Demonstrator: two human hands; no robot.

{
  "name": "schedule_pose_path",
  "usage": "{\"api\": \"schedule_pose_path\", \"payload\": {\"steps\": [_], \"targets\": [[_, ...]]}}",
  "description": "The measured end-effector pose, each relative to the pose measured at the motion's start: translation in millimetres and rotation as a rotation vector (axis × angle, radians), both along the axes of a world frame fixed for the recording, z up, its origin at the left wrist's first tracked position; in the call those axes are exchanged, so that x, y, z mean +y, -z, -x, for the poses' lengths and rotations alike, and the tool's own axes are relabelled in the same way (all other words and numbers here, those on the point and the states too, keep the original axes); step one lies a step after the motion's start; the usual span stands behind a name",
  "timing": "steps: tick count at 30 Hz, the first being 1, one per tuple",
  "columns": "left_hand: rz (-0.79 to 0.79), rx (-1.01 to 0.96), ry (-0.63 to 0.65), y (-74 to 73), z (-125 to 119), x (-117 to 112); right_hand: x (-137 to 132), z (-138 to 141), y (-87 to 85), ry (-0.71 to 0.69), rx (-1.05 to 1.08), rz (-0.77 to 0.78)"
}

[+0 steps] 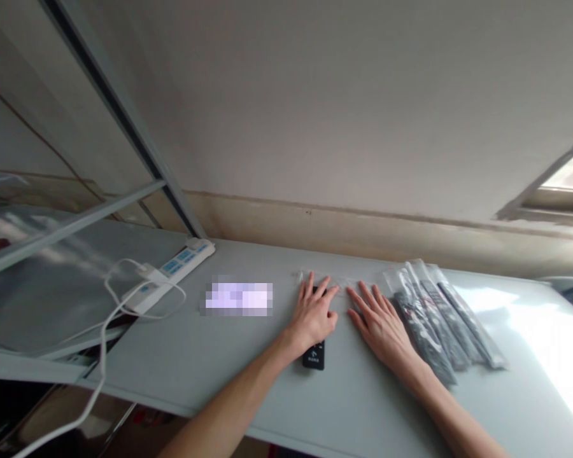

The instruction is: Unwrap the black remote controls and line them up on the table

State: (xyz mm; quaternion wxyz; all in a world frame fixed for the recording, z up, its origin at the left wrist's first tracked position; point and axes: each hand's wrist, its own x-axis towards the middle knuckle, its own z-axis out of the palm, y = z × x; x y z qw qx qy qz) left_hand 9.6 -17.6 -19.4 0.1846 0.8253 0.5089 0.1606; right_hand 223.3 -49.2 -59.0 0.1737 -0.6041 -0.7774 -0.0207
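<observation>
My left hand [314, 315] lies flat with fingers spread on top of a black remote control [314, 356], whose lower end sticks out below the palm. My right hand [381, 321] rests open and flat on the grey table [229, 362] just to the right, fingers stretched forward. Both sets of fingertips reach thin clear plastic bags [337, 280] lying on the table. Immediately right of my right hand lies a row of black remote controls sealed in clear bags [442, 315].
A white power strip [172, 273] with plugged-in white cables lies at the table's back left, beside a grey metal shelf frame [124, 121]. A blurred patch [239, 299] sits left of my hands. The wall runs along the back; a window is at the right.
</observation>
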Motion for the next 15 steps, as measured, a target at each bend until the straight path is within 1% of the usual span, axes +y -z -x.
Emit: {"api": "schedule_pose_path", "payload": {"steps": [3,6,9,11,13,15], "targets": [[0.006,0.019,-0.001,1.0,-0.4,0.6,1.7,-6.1,-2.1,-0.027,-0.003,-0.007],[0.004,0.028,-0.003,2.7,-1.1,1.0,-0.7,-18.6,-12.9,-0.010,-0.027,-0.038],[-0.001,0.030,-0.003,3.3,-1.5,1.0,-9.2,-39.4,-27.4,0.080,-0.075,-0.097],[-0.005,0.034,-0.004,3.0,-1.8,1.0,-17.7,-54.1,-32.7,0.159,-0.110,-0.121],[-0.010,0.041,-0.007,2.6,-2.0,1.0,-27.3,-64.9,-31.5,0.207,-0.143,-0.128],[-0.016,0.045,-0.004,2.1,-2.1,1.1,-36.3,-69.4,-24.7,0.211,-0.166,-0.139]]}}
